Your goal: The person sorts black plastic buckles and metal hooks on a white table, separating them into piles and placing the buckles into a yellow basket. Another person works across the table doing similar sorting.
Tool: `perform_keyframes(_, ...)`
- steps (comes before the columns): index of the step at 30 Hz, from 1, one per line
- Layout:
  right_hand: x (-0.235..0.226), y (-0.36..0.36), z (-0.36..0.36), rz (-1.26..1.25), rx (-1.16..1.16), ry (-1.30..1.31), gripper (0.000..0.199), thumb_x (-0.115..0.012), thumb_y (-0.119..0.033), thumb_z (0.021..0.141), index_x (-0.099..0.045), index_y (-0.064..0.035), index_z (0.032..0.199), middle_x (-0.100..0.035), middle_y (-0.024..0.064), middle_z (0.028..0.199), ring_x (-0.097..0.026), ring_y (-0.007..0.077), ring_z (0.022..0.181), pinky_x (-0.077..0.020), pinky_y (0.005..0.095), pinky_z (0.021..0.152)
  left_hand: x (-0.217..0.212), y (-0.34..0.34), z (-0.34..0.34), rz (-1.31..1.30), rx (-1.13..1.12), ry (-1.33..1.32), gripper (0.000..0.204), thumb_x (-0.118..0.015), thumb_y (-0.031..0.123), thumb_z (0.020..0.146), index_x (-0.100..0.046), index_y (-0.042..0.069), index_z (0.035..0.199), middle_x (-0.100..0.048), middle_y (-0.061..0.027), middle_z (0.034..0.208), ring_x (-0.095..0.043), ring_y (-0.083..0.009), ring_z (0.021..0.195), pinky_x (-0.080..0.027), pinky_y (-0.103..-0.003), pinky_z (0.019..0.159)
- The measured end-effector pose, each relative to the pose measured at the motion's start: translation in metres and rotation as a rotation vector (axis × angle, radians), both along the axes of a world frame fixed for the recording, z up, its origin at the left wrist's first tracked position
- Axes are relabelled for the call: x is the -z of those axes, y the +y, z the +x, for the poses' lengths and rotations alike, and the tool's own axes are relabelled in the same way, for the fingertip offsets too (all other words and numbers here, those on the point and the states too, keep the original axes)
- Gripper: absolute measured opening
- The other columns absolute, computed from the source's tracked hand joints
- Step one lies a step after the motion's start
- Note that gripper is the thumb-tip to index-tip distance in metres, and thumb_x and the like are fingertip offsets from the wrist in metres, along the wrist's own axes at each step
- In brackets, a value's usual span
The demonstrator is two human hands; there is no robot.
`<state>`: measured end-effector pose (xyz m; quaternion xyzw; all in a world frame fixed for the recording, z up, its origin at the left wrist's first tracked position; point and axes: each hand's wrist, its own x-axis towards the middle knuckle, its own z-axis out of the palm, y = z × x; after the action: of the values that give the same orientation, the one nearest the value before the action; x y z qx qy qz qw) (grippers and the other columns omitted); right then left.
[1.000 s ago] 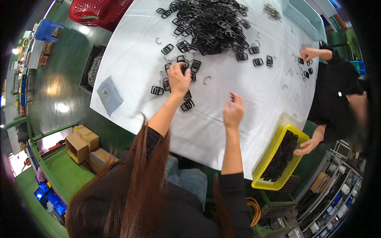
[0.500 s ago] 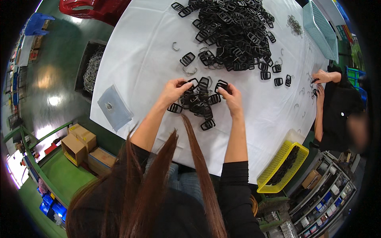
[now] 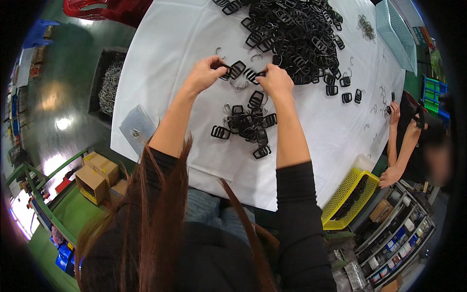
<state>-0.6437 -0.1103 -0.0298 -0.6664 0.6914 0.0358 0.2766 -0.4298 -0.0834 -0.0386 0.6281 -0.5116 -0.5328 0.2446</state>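
Observation:
My left hand (image 3: 205,77) is closed, thumb and fingers pinching a black plastic buckle (image 3: 224,73). My right hand (image 3: 276,82) is closed on another black buckle (image 3: 260,77), partly covered by the fingertips. One loose buckle (image 3: 237,69) lies on the white cloth between them, and a bent metal hook (image 3: 239,86) is just below it. Nearer to me sits a small cluster of black buckles (image 3: 248,120) with metal hooks among them. Beyond my right hand spreads a large heap of black buckles (image 3: 296,39).
A co-worker's hand (image 3: 393,114) holds a small black piece at the right; their other hand (image 3: 389,176) is beside a yellow basket (image 3: 335,223) with black pieces inside. A light blue basket (image 3: 396,36) stands far right. A plastic bag (image 3: 137,127) lies left, near a bin of wire hooks (image 3: 111,87).
Both my hands have moved away from me, from the small cluster to beside the large heap. The co-worker's one hand has come down to the yellow basket.

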Motion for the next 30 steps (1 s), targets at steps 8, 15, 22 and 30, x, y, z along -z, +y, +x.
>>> perform_keyframes(8, -0.022, 0.065, -0.105, 0.358, 0.508, -0.807, 0.019, -0.065, -0.024, 0.083, -0.061, -0.0062, 0.087, -0.060, 0.0039, 0.074, -0.056, 0.0145, 0.058, -0.0423, 0.0248, 0.053, -0.004, -0.003, 0.019, 0.284, -0.235, 0.687, 0.026, -0.058, 0.014, 0.088, -0.058, 0.002, 0.111, -0.065, -0.0070, 0.093, -0.064, -0.0147, 0.086, -0.052, -0.028, 0.077)
perform_keyframes(15, -0.022, 0.089, -0.102, 0.255, 0.872, -1.743, 0.025, -0.063, -0.019, 0.086, -0.053, -0.0045, 0.104, -0.061, 0.0084, 0.083, -0.061, 0.0192, 0.078, -0.0485, 0.0304, 0.063, -0.001, -0.017, -0.002, 0.114, -0.142, 0.283, 0.024, -0.055, 0.014, 0.087, -0.060, 0.003, 0.108, -0.067, -0.0068, 0.092, -0.064, -0.0144, 0.085, -0.046, -0.026, 0.082)
perform_keyframes(22, 0.004, 0.058, -0.042, 0.396, 0.670, -0.771, 0.024, -0.073, -0.024, 0.075, -0.060, -0.0048, 0.084, -0.059, 0.0053, 0.068, -0.060, 0.0178, 0.064, -0.0482, 0.0302, 0.056, 0.000, -0.015, -0.035, -0.234, -0.083, -0.542, 0.027, -0.064, 0.022, 0.082, -0.061, 0.004, 0.101, -0.064, -0.0107, 0.096, -0.060, -0.0238, 0.095, -0.046, -0.033, 0.084)
perform_keyframes(30, 0.005, 0.073, -0.006, 0.135, 0.265, -0.160, 0.035, -0.072, -0.030, 0.071, -0.062, -0.0023, 0.091, -0.066, 0.0134, 0.087, -0.064, 0.0271, 0.082, -0.0493, 0.0334, 0.067, 0.022, -0.008, -0.036, -0.118, 0.082, -0.293, 0.036, -0.074, 0.022, 0.070, -0.059, 0.004, 0.098, -0.061, -0.0115, 0.099, -0.062, -0.0287, 0.087, -0.050, -0.036, 0.077)
